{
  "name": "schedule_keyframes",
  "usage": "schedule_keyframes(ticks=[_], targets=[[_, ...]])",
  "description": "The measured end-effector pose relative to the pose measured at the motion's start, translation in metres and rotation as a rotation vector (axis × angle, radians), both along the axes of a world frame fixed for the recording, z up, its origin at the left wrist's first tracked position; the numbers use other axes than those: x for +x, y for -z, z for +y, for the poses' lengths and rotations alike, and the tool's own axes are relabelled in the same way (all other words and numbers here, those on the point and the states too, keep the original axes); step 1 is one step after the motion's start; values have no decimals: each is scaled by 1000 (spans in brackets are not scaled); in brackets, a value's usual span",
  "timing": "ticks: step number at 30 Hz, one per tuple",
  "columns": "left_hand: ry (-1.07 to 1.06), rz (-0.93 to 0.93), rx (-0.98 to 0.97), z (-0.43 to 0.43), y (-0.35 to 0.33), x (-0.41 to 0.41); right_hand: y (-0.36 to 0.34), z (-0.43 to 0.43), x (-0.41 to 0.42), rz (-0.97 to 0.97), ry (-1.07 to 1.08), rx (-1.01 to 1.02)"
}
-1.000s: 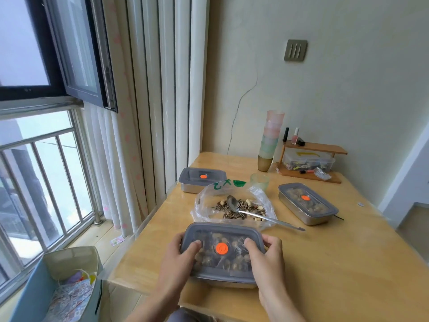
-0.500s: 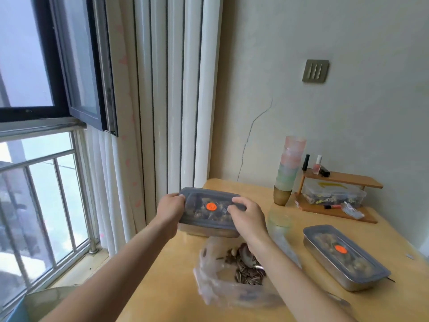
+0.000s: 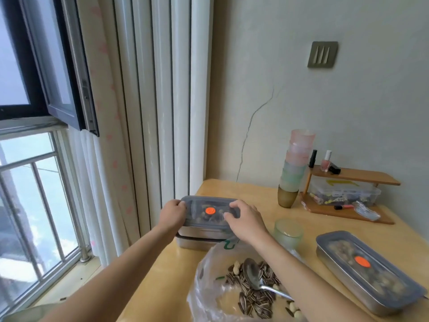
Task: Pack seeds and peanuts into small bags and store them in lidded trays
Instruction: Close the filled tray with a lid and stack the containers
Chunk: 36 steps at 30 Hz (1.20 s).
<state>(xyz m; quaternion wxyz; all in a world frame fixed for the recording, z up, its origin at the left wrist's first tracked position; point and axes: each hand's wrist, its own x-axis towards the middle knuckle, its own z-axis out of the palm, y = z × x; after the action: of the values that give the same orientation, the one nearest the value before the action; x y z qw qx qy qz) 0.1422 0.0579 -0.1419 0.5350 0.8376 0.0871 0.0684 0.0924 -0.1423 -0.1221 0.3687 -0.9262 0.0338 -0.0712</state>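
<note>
A wooden table (image 3: 255, 196) stands in a corner between a curtained window (image 3: 34, 182) and a cracked wall (image 3: 301, 101). Three lidded trays are on it: the top tray (image 3: 210, 211), long axis left to right, is stacked on a lower tray (image 3: 195, 244) at the far left edge, and a third tray (image 3: 366, 273) lies apart at right. The left hand (image 3: 173, 214) and right hand (image 3: 246, 223) clasp the top tray's ends, fingers curled onto its lid.

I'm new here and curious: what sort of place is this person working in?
Probably a room in someone's home: a wooden table beside a curtained window, a small wooden shelf holding a nail polish bottle, and stacked pastel cups. The held lidded tray looks like household food storage.
</note>
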Motion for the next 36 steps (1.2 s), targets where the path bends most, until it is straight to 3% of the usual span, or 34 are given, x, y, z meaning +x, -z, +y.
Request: schedule_keyframes(ticks=[4,9,12,15,18,21,25,32,34,36], targets=[[-77,-83,21,3,0,-8,-17,-31,-17,-115,40,-20],[-39,-167,120,6,20,-54,-13,-123,-63,-283,407,-67],[-55,-185,100,7,37,-92,7,-183,-97,-168,679,-215],[-45,-186,180,9,63,-138,32,-228,-129,106,840,-318],[-1,-173,446,11,94,-172,47,-254,-152,194,830,-62],[57,-120,670,10,110,-192,49,-263,-167,94,772,216],[91,-97,745,8,109,-213,40,-265,-186,-6,775,378],[120,-113,807,5,104,-218,44,-269,-184,15,732,670],[126,-101,829,5,104,-216,46,-265,-178,39,745,678],[113,-86,822,6,101,-209,46,-262,-171,64,811,564]])
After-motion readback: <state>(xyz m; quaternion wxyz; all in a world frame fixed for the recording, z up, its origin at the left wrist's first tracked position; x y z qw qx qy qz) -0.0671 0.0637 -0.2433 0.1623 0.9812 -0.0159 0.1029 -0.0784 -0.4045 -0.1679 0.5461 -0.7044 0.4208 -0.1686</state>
